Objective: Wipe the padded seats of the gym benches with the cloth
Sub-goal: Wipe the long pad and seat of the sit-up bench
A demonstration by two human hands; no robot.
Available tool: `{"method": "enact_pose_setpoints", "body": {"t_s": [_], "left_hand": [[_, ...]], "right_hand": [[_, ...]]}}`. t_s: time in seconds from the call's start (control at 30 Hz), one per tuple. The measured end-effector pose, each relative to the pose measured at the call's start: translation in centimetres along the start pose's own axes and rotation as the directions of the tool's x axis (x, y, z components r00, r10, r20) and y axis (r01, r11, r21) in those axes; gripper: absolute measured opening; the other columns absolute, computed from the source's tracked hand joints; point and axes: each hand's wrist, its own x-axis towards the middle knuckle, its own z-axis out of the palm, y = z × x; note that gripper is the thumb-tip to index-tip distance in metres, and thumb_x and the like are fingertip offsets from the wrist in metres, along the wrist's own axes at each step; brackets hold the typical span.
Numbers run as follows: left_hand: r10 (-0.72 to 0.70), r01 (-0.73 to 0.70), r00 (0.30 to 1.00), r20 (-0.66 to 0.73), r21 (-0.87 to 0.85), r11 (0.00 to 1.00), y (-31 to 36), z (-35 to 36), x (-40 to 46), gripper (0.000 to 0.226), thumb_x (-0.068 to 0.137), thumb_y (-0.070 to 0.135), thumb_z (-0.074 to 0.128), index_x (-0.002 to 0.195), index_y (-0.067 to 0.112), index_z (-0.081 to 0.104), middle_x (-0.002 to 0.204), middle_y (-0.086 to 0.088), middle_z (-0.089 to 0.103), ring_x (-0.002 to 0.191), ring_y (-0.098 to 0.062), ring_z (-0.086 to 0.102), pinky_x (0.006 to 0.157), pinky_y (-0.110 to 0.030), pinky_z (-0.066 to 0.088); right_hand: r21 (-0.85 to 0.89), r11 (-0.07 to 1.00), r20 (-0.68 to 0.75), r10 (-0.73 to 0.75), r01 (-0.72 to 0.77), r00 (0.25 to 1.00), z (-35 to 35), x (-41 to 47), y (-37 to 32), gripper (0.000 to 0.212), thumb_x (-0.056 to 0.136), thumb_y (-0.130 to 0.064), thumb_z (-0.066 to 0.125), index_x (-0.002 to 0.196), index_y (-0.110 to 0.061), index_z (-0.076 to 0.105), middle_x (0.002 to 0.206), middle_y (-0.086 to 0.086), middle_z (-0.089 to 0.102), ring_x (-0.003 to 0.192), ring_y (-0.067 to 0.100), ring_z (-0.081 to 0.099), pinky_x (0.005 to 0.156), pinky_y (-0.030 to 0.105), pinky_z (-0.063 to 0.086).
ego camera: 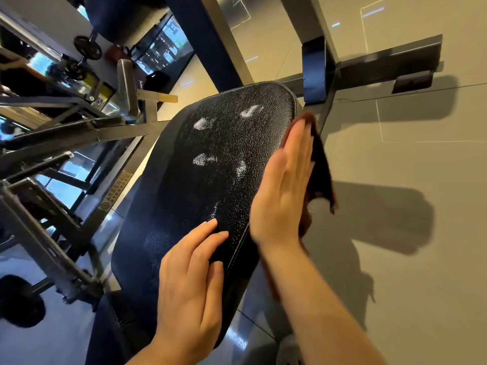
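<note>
A black padded seat (210,180) fills the middle of the frame, its cracked leather-like cover showing a few pale worn patches. It sits on a dark metal frame (319,72) over a glossy grey tiled floor (408,154) that carries hard shadows on the right. Racks and weight machines (66,122) crowd the upper left, with windows behind them.

The left hand (192,280), bottom centre, lies flat on the near end of the seat with fingers straight and holding nothing. The right hand (284,191) presses flat, fingers straight and together, against the seat's right edge. The dark brown cloth (320,175) is under that palm, hanging out past the fingers on the right side.
</note>
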Motion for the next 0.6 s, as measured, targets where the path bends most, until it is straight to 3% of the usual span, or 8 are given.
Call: {"method": "enact_pose_setpoints", "body": {"t_s": [0.07,0.17,0.33,0.47,0.6], "left_hand": [[-0.007,0.007,1.000,0.002,-0.004,1.000,0.0,0.0,0.1,0.036,0.097,0.030,0.036,0.130,0.030,0.048,0.140,0.008,0.049,0.127,-0.009,0.046,0.104,-0.023,0.029],[-0.019,0.019,1.000,0.003,-0.009,1.000,0.1,0.0,0.2,0.037,0.095,0.028,0.037,0.130,0.030,0.049,0.140,0.010,0.048,0.126,-0.008,0.046,0.104,-0.022,0.029],[-0.021,0.021,1.000,0.018,-0.017,1.000,0.0,-0.1,0.2,0.038,0.095,0.031,0.037,0.131,0.031,0.048,0.140,0.011,0.047,0.127,-0.010,0.046,0.106,-0.022,0.029],[-0.031,0.032,0.999,0.018,-0.069,0.997,0.1,0.0,0.3,0.037,0.095,0.032,0.036,0.130,0.033,0.047,0.140,0.013,0.046,0.127,-0.008,0.046,0.102,-0.032,0.035],[-0.021,0.021,1.000,0.010,-0.082,0.996,-0.2,-0.1,0.2,0.038,0.094,0.029,0.038,0.131,0.032,0.048,0.139,0.011,0.048,0.129,-0.009,0.045,0.104,-0.033,0.035]], "right_hand": [[0.017,0.997,0.015,0.068,-0.069,0.998,-0.5,4.0,-0.4,0.061,0.098,-0.046,0.009,0.154,-0.024,0.013,0.162,-0.011,0.010,0.148,0.000,0.002,0.117,0.020,-0.009],[-0.005,0.999,0.018,0.033,-0.032,0.999,-0.8,5.4,-0.6,0.061,0.100,-0.043,0.013,0.155,-0.018,0.017,0.163,-0.005,0.015,0.148,0.003,0.006,0.122,0.029,-0.004],[-0.075,0.995,0.034,-0.069,0.072,0.997,-0.1,-4.2,1.1,0.067,0.102,-0.053,0.012,0.154,-0.012,0.003,0.159,-0.008,0.000,0.149,0.003,-0.003,0.121,0.026,-0.001],[-0.172,0.978,0.008,-0.117,0.117,0.993,0.7,-9.6,1.6,0.059,0.105,-0.047,0.008,0.151,-0.010,0.007,0.159,0.006,0.011,0.150,0.017,0.007,0.120,0.038,0.011],[-0.046,0.994,0.040,-0.095,0.097,0.995,0.3,-6.3,0.7,0.070,0.101,-0.057,0.005,0.154,-0.011,0.003,0.161,0.000,0.002,0.151,0.011,-0.001,0.121,0.028,-0.001]]}}
